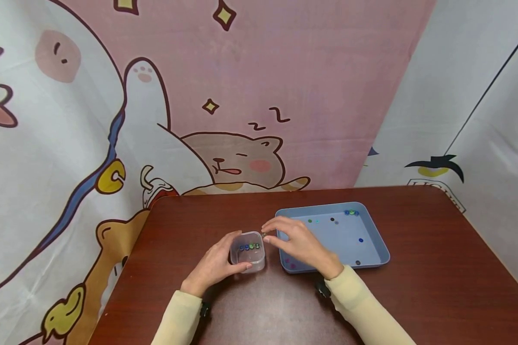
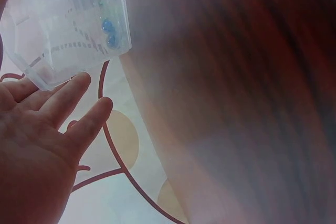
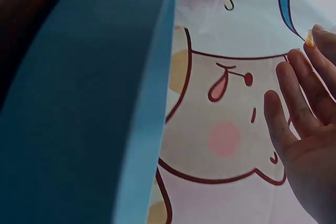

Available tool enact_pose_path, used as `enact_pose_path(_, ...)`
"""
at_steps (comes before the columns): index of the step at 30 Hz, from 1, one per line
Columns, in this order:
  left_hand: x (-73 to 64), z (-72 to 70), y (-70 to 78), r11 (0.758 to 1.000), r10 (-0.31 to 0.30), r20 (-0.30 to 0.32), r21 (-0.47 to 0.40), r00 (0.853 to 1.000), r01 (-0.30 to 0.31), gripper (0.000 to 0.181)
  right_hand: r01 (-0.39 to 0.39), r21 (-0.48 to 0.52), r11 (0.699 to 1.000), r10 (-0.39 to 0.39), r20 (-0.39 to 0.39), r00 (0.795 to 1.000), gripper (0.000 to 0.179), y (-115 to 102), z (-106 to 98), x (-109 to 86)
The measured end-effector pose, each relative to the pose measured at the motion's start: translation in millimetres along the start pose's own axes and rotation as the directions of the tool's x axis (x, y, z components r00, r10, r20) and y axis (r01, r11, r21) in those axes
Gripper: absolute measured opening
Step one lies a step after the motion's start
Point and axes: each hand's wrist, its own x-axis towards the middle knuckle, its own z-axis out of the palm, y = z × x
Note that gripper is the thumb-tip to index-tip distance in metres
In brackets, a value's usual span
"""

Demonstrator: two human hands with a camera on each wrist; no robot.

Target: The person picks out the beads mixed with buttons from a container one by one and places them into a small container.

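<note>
A small clear plastic container [image 1: 255,266] stands on the table, held by my left hand [image 1: 216,262] between thumb and fingers on opposite sides. Inside it, a row of blue and green marbles [image 1: 250,247] lies along one wall; two blue marbles [image 2: 109,32] show through the plastic in the left wrist view. My right hand [image 1: 301,243] is just right of the container's rim, over the tray's left edge. Between thumb and index finger it pinches a small clear marble with orange in it [image 3: 310,38]; its other fingers are extended.
To the right lies a shallow blue tray [image 1: 334,247]. It holds a short row of blue and green marbles [image 1: 351,212] in the far corner, a lone blue marble [image 1: 360,240], pink pieces [image 1: 289,263] at the near left, and several scattered small ones. A patterned cloth [image 1: 328,96] hangs behind the table.
</note>
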Motion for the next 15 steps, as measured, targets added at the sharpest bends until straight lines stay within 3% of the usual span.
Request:
enact_pose_path(7,0.5,0.7,-1.2,1.000,-0.003,0.006,0.015,1.000,0.002,0.094,-0.003,-0.008,1.000,0.003,0.062,0.998,0.018,-1.3,15.6,3.5)
enact_pose_path(15,-0.2,-1.4,0.5,1.000,-0.019,0.024,0.018,1.000,0.019,0.096,0.052,-0.135,0.989,-0.032,0.142,0.989,0.015,2.2,28.0,7.3)
